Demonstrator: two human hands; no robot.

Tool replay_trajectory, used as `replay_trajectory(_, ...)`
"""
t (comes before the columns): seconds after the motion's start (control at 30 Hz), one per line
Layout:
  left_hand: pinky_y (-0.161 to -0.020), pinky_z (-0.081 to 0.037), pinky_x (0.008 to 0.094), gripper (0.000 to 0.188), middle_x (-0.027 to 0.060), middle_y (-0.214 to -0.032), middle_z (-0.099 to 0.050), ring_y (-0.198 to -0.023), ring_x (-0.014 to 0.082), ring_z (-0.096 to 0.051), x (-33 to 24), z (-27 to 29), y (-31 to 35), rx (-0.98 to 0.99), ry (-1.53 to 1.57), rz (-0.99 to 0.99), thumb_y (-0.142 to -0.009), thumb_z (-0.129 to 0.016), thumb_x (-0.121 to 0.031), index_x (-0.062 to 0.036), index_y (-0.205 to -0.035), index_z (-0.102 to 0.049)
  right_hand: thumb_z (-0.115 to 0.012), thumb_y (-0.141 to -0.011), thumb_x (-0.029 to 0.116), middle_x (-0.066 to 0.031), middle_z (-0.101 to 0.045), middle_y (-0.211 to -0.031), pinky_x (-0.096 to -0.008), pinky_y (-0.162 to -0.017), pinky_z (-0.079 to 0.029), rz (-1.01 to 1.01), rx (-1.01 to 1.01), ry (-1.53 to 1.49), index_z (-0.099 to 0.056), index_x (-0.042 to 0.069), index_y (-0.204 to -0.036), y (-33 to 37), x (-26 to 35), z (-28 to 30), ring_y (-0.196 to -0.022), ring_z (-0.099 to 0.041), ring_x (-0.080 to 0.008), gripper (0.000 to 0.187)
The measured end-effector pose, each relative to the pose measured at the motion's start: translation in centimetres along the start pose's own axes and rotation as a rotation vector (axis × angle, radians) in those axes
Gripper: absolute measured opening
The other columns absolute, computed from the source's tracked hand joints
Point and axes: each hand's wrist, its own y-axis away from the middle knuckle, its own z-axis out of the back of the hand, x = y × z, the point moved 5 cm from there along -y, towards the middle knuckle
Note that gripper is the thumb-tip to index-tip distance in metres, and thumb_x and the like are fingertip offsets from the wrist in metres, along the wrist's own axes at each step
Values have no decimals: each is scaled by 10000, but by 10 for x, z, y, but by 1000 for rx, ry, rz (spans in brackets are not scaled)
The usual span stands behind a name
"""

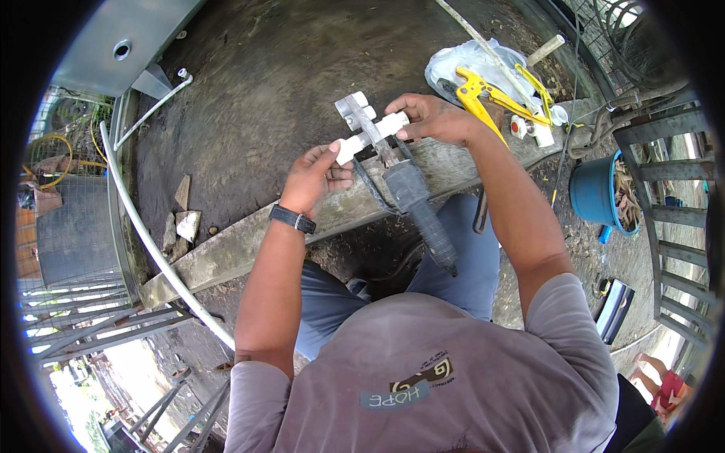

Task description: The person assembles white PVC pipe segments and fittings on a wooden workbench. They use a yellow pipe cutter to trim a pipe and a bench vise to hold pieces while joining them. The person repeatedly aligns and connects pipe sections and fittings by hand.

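Observation:
A pipe fusion welder point(408, 189) with a dark body and handle rests across the plank in front of me, its heating plate pointing away from me. My left hand point(311, 181) pinches a white plastic pipe fitting point(349, 149) against the left side of the heating plate. On the opposite side, my right hand point(434, 121) grips another white pipe fitting point(393, 124) by its outer end. Both fittings line up across the plate. Light-coloured heating sockets point(355, 110) stick out near the far end of the plate. The fittings' inner ends are partly hidden.
The weathered plank point(245, 232) runs across in front of my knees. Yellow pipe cutters point(473, 90) lie by a clear plastic bag point(447, 62) at the far right. A blue bucket point(593, 190) with dry leaves stands right. A long white pipe point(141, 211) curves along the left.

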Motion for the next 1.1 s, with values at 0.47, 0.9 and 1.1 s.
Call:
replay_trajectory(0.47,-865,-595,330,405,96,-1123,-715,-976,151,-689,9,2,-8,-3,-217,-404,-980,-755,-84,12,-1338,-590,-749,-1005,337,-32,-704,-959,-276,-738,-527,-55,25,74,-688,-14,-1221,-16,-8,7,-842,-644,-115,417)
replay_trajectory(0.9,-797,-595,345,344,91,-1025,-720,-860,173,-701,4,1,-6,47,39,25,-1035,-717,-255,-32,-1279,-624,-790,-952,221,-19,-703,-1079,-286,-799,-518,35,13,82,-640,6,-1300,-5,2,-1,-915,-636,-111,436)
replay_trajectory(1.1,-780,-600,320,362,69,-991,-709,-858,137,-692,2,-3,-6,-2,-101,-171,-1022,-728,-200,28,-1280,-616,-780,-973,269,-16,-708,-1009,-274,-778,-520,-27,50,98,-660,10,-1281,-15,-8,8,-878,-637,-110,420)
